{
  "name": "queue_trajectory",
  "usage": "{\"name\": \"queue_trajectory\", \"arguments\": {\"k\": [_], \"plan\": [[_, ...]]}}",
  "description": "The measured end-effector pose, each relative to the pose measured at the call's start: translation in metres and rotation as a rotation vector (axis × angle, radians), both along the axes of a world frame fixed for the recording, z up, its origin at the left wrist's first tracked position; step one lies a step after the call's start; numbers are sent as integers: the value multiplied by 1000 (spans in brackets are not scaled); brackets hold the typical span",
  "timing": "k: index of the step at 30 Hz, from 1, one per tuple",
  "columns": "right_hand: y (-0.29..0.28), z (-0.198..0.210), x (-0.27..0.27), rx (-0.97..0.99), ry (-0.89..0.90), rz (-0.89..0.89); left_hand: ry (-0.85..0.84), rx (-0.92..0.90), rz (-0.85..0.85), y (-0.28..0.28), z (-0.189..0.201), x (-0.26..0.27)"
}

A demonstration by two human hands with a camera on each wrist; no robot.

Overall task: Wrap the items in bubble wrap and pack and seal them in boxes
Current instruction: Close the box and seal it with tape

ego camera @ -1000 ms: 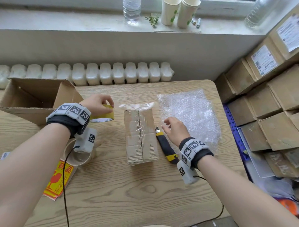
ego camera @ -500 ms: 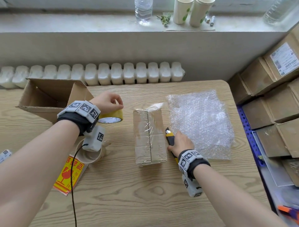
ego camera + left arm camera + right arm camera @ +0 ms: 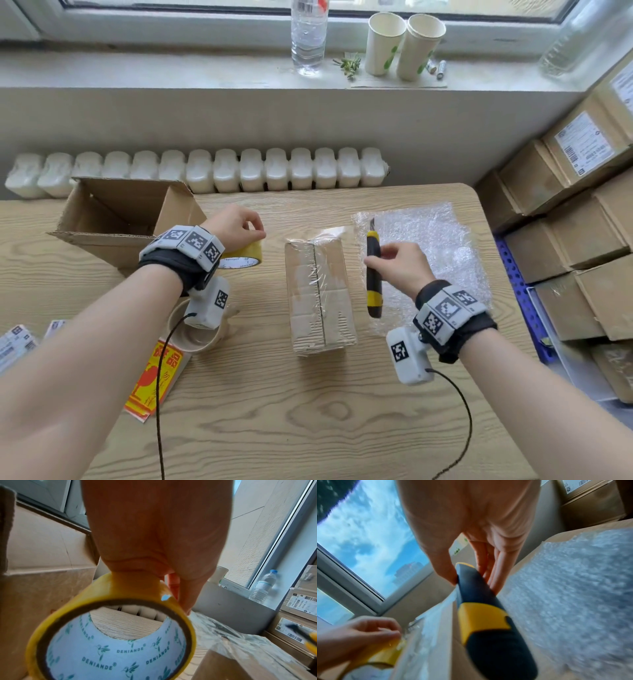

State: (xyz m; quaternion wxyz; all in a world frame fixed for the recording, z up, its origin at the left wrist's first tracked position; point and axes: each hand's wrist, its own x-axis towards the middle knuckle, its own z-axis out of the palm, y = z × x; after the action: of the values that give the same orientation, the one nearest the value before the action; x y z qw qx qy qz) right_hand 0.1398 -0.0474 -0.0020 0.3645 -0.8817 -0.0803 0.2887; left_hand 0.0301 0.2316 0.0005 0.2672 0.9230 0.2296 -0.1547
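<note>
Lifted off the tabletop [image 3: 308, 411] now, the utility knife [image 3: 373, 274] is pinched by the right hand [image 3: 399, 270]; left hand [image 3: 236, 228] grips the yellow tape roll [image 3: 245, 255] beside the taped box [image 3: 320, 291].

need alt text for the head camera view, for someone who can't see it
A person's right hand holds a yellow and black box cutter beside a taped cardboard box on a wooden table, while the left hand grips a roll of yellow tape. A bubble wrap sheet lies to the right, an open carton to the left.
</note>
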Motion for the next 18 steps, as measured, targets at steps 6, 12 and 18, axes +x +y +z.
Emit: {"name": "queue_trajectory", "arguments": {"k": [6, 12, 18], "plan": [[41, 37, -20, 327, 371, 69, -13, 29, 23, -3, -4, -3], [78, 23, -50, 295, 570, 171, -34, 71, 56, -7, -7, -2], [93, 12, -57, 292, 582, 149, -75, 55, 77, -9, -9, -6]]}}
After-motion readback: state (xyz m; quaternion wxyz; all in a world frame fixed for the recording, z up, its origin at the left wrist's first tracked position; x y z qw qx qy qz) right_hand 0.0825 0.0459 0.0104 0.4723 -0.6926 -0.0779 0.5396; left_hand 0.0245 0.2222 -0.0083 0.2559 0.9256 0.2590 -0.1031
